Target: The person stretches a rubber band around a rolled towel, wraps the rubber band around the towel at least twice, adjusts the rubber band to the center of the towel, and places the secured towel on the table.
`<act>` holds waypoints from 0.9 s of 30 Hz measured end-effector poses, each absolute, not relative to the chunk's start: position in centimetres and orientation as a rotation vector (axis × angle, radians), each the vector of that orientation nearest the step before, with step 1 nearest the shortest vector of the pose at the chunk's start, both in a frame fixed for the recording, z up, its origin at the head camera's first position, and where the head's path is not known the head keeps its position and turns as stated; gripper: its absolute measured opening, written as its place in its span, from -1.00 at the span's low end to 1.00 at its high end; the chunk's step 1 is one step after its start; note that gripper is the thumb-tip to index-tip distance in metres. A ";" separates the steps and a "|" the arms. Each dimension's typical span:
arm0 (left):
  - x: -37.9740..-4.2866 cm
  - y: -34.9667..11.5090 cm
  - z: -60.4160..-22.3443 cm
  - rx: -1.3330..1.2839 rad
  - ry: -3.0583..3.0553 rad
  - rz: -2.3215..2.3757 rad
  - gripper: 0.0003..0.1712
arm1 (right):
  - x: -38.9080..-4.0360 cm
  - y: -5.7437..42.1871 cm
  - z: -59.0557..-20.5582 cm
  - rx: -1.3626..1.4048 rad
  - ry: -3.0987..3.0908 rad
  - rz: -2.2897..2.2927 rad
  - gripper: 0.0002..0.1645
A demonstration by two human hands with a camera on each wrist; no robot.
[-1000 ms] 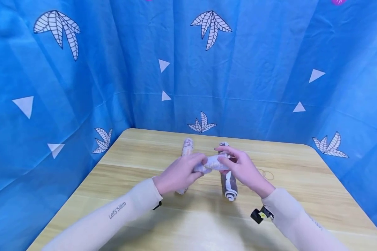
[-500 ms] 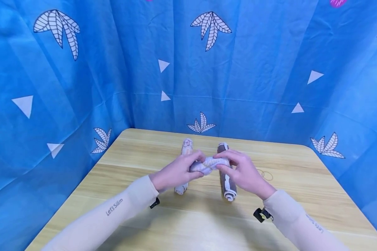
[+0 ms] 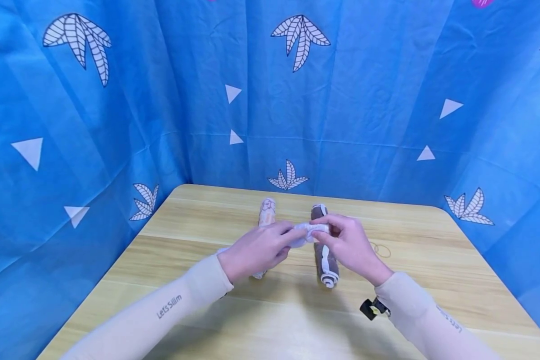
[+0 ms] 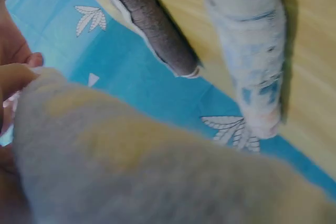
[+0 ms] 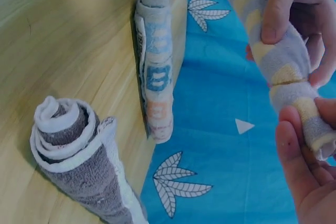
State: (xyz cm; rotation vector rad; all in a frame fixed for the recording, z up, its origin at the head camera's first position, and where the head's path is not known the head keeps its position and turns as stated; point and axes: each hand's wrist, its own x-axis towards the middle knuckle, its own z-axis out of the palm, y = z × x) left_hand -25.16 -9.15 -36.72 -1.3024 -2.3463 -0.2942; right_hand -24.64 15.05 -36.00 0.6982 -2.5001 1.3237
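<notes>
Both hands hold a rolled towel, grey-lavender with yellow patches, above the table. My left hand grips the roll along its body, thumb laid across it in the right wrist view. My right hand pinches the short end between thumb and fingers. A thin rubber band circles the towel between the two hands and cinches it. In the left wrist view the roll is large and blurred. Behind the hands lie a pale patterned rolled towel and a dark grey-brown rolled towel with white edges.
Loose rubber bands lie on the wooden table right of the dark roll. A blue curtain with white leaf prints hangs around the back and sides. A small black device sits at the right wrist.
The left hand has turned and closed further over the towel, so less of the roll shows between the hands. The right hand keeps hold of the short end. The other rolls have not moved.
</notes>
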 end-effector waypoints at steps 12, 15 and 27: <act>-24.9 -8.9 -37.1 -1.262 -2.378 -0.120 -0.73 | -25.1 14.8 -36.0 0.593 -2.582 1.492 -0.80; -24.9 -9.3 -37.3 -1.266 -2.346 -0.092 -0.78 | -25.3 15.0 -35.9 0.571 -2.599 1.596 -0.78; -25.2 -9.2 -37.1 -1.140 -2.396 -0.284 -0.67 | -25.2 15.6 -35.0 0.506 -2.632 1.675 -0.65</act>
